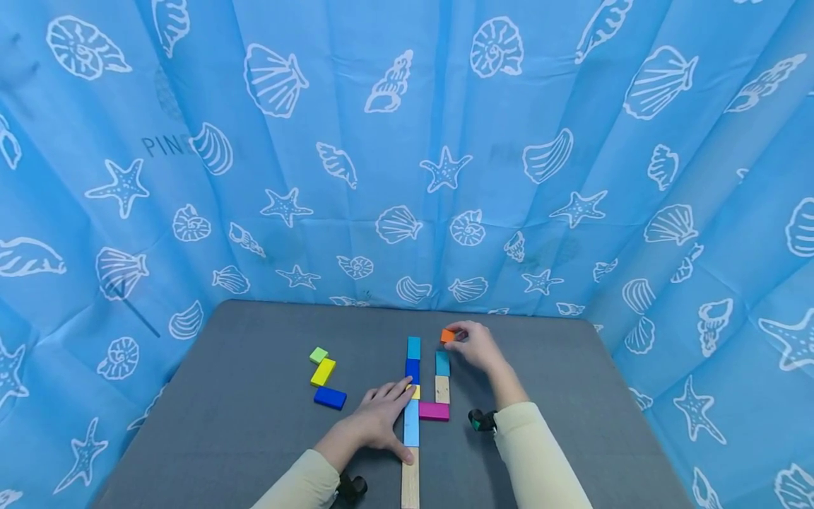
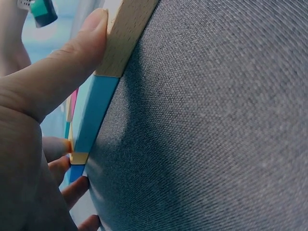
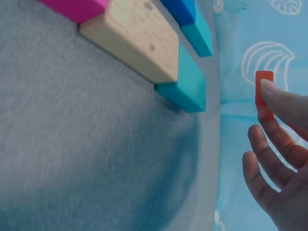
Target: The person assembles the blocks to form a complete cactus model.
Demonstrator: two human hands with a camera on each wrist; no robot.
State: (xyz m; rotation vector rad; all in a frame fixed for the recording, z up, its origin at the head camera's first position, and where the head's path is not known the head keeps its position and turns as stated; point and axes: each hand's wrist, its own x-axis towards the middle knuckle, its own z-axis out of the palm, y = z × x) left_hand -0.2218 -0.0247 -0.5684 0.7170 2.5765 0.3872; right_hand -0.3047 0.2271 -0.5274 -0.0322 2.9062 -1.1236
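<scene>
My right hand (image 1: pixel 473 346) pinches a small orange block (image 1: pixel 447 336) between thumb and fingers, just beyond a teal block (image 1: pixel 442 364). In the right wrist view the orange block (image 3: pixel 263 96) is held above the table surface. Behind the teal block, toward me, come a knotty wooden block (image 1: pixel 442 390) and a magenta block (image 1: pixel 434 411) laid crosswise. My left hand (image 1: pixel 375 418) spreads along a straight row, its thumb on a long wooden block (image 1: pixel 410 488) and fingertips by a yellow block (image 1: pixel 416 392). A light blue block (image 1: pixel 411 424) lies between them; blue (image 1: pixel 413 371) and teal blocks continue the row.
Left of the row lie a lime green block (image 1: pixel 319 355), a yellow block (image 1: pixel 323 372) and a dark blue block (image 1: pixel 330 397), touching at their corners. The grey cloth table (image 1: pixel 254 438) ends at a blue curtain (image 1: pixel 381 177) with white shell prints.
</scene>
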